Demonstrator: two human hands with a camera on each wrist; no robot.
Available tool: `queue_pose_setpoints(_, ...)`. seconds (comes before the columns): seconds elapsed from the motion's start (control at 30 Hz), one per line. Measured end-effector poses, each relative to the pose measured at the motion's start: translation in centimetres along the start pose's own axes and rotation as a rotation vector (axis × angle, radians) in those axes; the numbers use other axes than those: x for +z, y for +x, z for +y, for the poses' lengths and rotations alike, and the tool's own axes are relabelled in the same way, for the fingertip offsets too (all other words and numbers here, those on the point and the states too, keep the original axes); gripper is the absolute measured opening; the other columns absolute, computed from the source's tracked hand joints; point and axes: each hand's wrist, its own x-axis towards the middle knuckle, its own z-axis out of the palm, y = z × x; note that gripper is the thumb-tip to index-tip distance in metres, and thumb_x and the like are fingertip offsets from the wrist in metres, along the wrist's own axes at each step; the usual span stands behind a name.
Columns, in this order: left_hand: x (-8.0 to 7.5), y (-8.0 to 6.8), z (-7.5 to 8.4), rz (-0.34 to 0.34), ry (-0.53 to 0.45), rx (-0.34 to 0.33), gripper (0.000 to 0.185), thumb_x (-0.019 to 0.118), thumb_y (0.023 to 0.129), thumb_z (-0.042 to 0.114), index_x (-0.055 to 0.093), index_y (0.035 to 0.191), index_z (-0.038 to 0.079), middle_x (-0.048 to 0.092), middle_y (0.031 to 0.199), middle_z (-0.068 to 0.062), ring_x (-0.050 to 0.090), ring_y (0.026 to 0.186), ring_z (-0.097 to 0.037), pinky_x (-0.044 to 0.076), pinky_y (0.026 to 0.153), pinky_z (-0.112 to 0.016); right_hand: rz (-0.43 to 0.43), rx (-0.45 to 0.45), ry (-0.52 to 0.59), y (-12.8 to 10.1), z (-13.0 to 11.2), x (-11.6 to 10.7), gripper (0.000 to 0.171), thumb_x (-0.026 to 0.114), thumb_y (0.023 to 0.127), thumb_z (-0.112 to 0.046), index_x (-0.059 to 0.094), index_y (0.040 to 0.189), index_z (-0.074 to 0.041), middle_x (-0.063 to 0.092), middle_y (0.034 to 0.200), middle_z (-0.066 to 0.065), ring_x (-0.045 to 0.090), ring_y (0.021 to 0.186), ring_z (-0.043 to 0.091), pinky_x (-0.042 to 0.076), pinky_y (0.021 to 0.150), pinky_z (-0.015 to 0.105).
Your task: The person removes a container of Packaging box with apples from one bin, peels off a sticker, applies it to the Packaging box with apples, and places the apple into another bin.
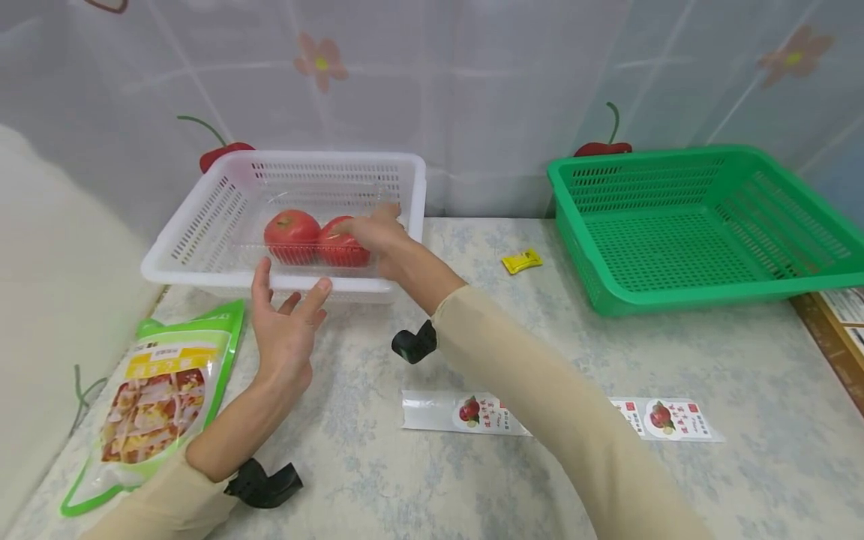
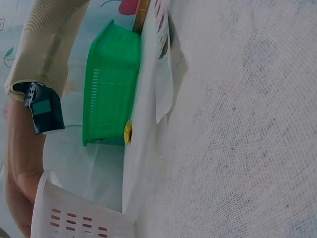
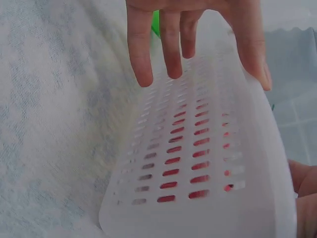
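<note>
A white slotted basket [image 1: 202, 277] stands at the back left of the table. Two red tomatoes [image 1: 292, 229] lie side by side in a clear plastic tray inside it. My right hand [image 1: 374, 229] reaches into the basket, its fingers lying over the right tomato [image 1: 347, 251]. Whether it grips is not visible. My left hand [image 1: 290, 300] is held open just outside the front rim, fingers spread, thumb by the wall. In the right wrist view the left hand [image 3: 168, 44] hangs over the basket wall [image 3: 198, 198]. The left wrist view shows my right forearm [image 2: 25, 148] going into the basket [image 2: 74, 218].
A green empty basket [image 1: 675, 300] sits at the back right. A small yellow packet [image 1: 521, 261] lies between the baskets. A green-edged snack bag [image 1: 162, 390] lies at the front left. Two printed tomato labels [image 1: 459, 412] [image 1: 664, 418] lie near the front.
</note>
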Motion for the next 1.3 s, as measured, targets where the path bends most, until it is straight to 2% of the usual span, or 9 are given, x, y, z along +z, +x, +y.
queue_pose_setpoints(0.1, -0.02, -0.04, -0.08, -0.002, 0.003, 0.001, 0.091, 0.076, 0.089, 0.019, 0.018, 0.156, 0.04, 0.005, 0.155, -0.002, 0.031, 0.134, -0.023, 0.045, 0.104, -0.042, 0.015, 0.019, 0.04, 0.29, 0.22, 0.26, 0.085, 0.073, 0.089, -0.021, 0.021, 0.155, -0.004, 0.039, 0.149, 0.009, 0.043, 0.129, 0.022, 0.04, 0.106, 0.035)
queue_pose_setpoints(0.27, -0.16, -0.29, -0.26, 0.005, 0.024, -0.008, 0.089, 0.076, 0.088, 0.023, 0.019, 0.155, 0.04, 0.008, 0.155, 0.0, 0.033, 0.134, -0.022, 0.044, 0.104, -0.039, 0.031, 0.035, 0.024, 0.37, 0.64, 0.5, 0.07, 0.073, 0.09, -0.02, 0.037, 0.147, -0.002, 0.049, 0.138, 0.008, 0.048, 0.121, 0.022, 0.044, 0.101, 0.035)
queue_pose_setpoints(0.43, -0.4, -0.46, -0.38, 0.022, 0.048, -0.008, 0.088, 0.076, 0.088, 0.026, 0.021, 0.155, 0.04, 0.011, 0.153, 0.001, 0.034, 0.132, -0.021, 0.045, 0.102, -0.038, 0.017, 0.04, 0.038, 0.32, 0.82, 0.79, 0.074, 0.076, 0.086, -0.014, 0.035, 0.147, -0.002, 0.047, 0.139, 0.007, 0.047, 0.118, 0.022, 0.044, 0.1, 0.036)
queue_pose_setpoints(0.67, -0.59, -0.3, -0.56, 0.009, 0.031, 0.018, 0.09, 0.076, 0.088, 0.022, 0.018, 0.156, 0.037, 0.009, 0.152, -0.001, 0.033, 0.13, -0.024, 0.047, 0.1, -0.045, -0.037, 0.091, 0.207, 0.08, 0.47, 0.79, 0.097, 0.076, 0.087, -0.022, 0.009, 0.157, -0.011, 0.039, 0.146, 0.01, 0.046, 0.125, 0.032, 0.051, 0.089, 0.057)
queue_pose_setpoints(0.87, -0.54, -0.28, -0.69, -0.011, 0.031, 0.037, 0.093, 0.076, 0.088, 0.021, 0.015, 0.157, 0.035, 0.006, 0.154, -0.001, 0.032, 0.133, -0.025, 0.047, 0.1, -0.047, -0.075, 0.102, 0.375, 0.03, 0.34, 0.46, 0.104, 0.08, 0.084, -0.02, 0.005, 0.156, -0.014, 0.052, 0.127, 0.013, 0.063, 0.106, 0.027, 0.06, 0.068, 0.043)
queue_pose_setpoints(1.0, -0.61, -0.48, -0.71, -0.008, 0.076, 0.044, 0.094, 0.076, 0.088, 0.026, 0.013, 0.157, 0.038, 0.006, 0.156, 0.001, 0.029, 0.138, -0.025, 0.042, 0.105, -0.045, -0.095, 0.082, 0.425, 0.07, 0.4, 0.47, 0.094, 0.077, 0.086, -0.011, 0.01, 0.152, -0.012, 0.057, 0.11, 0.013, 0.069, 0.09, 0.026, 0.06, 0.062, 0.04)
queue_pose_setpoints(1.1, -0.65, -0.63, -0.75, -0.002, 0.106, 0.052, 0.094, 0.076, 0.088, 0.03, 0.013, 0.156, 0.041, 0.006, 0.158, 0.003, 0.026, 0.141, -0.026, 0.038, 0.108, -0.045, -0.104, 0.059, 0.451, 0.06, 0.4, 0.44, 0.087, 0.075, 0.085, -0.005, 0.016, 0.149, -0.009, 0.055, 0.112, 0.012, 0.07, 0.087, 0.026, 0.06, 0.062, 0.04)
queue_pose_setpoints(1.2, -0.55, -0.63, -0.78, -0.006, 0.106, 0.064, 0.094, 0.076, 0.088, 0.031, 0.012, 0.156, 0.043, 0.006, 0.159, 0.003, 0.025, 0.142, -0.027, 0.037, 0.11, -0.046, -0.104, 0.025, 0.466, 0.07, 0.39, 0.28, 0.063, 0.073, 0.084, -0.001, 0.038, 0.136, 0.0, 0.057, 0.113, 0.01, 0.068, 0.074, 0.02, 0.06, 0.063, 0.039)
queue_pose_setpoints(1.3, -0.41, -0.56, -0.73, -0.011, 0.097, 0.07, 0.095, 0.076, 0.088, 0.03, 0.012, 0.156, 0.042, 0.006, 0.159, 0.003, 0.025, 0.143, -0.027, 0.037, 0.11, -0.044, -0.115, -0.024, 0.472, -0.02, 0.41, 0.08, 0.026, 0.071, 0.086, -0.003, 0.058, 0.108, 0.004, 0.063, 0.107, 0.007, 0.05, 0.048, 0.01, 0.06, 0.063, 0.036)
